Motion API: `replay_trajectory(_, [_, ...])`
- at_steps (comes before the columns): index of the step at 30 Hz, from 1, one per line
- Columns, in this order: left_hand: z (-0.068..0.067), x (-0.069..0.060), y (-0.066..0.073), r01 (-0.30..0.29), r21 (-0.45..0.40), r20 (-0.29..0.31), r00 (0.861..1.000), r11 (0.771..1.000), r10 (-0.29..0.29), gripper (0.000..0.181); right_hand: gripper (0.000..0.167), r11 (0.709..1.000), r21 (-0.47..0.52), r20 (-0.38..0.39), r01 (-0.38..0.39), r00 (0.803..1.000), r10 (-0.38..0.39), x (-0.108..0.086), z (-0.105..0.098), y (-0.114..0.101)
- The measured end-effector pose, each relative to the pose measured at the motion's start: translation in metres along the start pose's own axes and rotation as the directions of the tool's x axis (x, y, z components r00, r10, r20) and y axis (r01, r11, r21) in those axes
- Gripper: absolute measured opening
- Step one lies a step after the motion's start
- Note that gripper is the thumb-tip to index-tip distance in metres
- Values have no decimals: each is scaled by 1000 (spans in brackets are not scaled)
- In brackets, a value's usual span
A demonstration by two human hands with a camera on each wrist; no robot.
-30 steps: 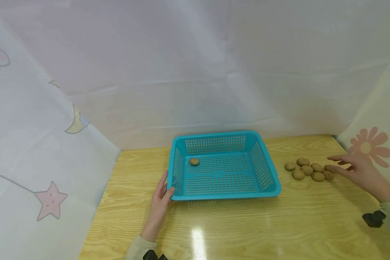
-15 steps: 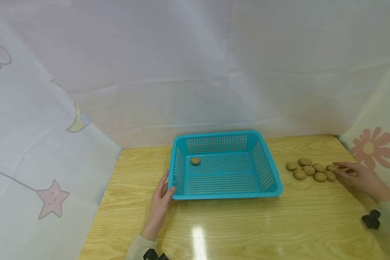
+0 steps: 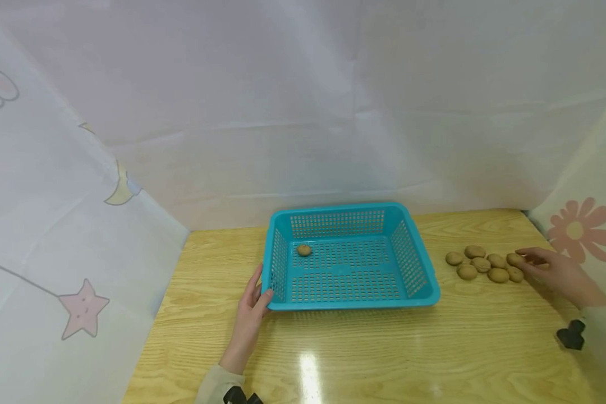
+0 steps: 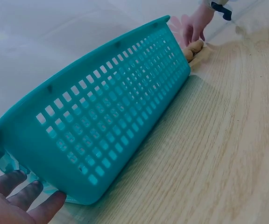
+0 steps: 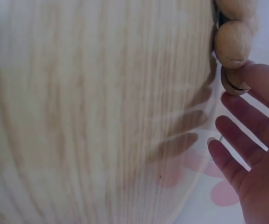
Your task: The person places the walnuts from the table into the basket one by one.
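A blue plastic basket [image 3: 340, 307] with slotted walls stands on the table. One walnut [image 3: 304, 250] lies inside near its left wall. My left hand [image 3: 249, 317] grips the basket's near left corner, thumb over the rim; in the left wrist view its fingers [image 4: 24, 193] lie against the outer end wall. To the basket's right, several walnuts [image 3: 481, 265] sit in a loose cluster. At the cluster's right side my right hand [image 3: 560, 275] pinches a walnut [image 5: 232, 84] between thumb and forefinger, the other fingers spread. That walnut has a dark split along its seam.
The wooden table [image 3: 363, 359] extends in front of the basket and to both sides. A pale cloth [image 3: 313, 140] with printed figures hangs behind and at the sides, close to the table's back edge.
My right hand has come down to the walnut at the cluster's right end, and its thumb and forefinger have closed on it. The left hand stays on the basket.
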State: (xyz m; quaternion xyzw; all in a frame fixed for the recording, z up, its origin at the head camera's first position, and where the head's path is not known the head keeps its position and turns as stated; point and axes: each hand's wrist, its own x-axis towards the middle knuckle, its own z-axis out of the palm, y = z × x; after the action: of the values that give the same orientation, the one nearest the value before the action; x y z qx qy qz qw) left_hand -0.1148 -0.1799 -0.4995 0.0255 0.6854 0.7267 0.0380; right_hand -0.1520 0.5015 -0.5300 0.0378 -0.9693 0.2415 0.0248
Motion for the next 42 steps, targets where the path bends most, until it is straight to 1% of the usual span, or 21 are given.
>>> replay_trajectory(2, [0,0,0,0,0,1,1000,1000,0,69,43,1000,11,-5,6,1000,-6,-1,-2,-1])
replay_trajectory(7, [1,0,1,-6,-1,0,1000,1000,6,69,38,997,59,-39,58,998,-56,-3,-8,-6])
replay_trajectory(13, [1,0,2,-4,-1,-4,1000,1000,4,69,41,996,55,-47,72,997,-69,-3,-12,-16])
replay_trajectory(19, [1,-1,2,-4,-1,-4,1000,1000,4,69,37,990,49,-56,133,990,-130,-3,-14,-29])
replay_trajectory(24, [1,0,2,-6,-9,2,1000,1000,6,69,36,985,25,-75,173,982,-171,-3,-15,-44])
replay_trajectory(28, [1,0,2,-6,-17,6,1000,1000,6,69,37,979,-3,-93,203,975,-202,-2,-18,-61])
replay_trajectory(33, [1,1,2,-9,-17,6,1000,1000,9,70,39,977,17,-80,212,974,-210,-2,-25,-84])
replay_trajectory(37, [1,1,2,-8,-14,2,1000,1000,8,70,38,967,-15,-97,254,962,-254,-1,-27,-97])
replay_trajectory(42, [1,0,3,-1,-6,-2,1000,1000,1,69,38,945,-89,-121,314,939,-323,3,-27,-111])
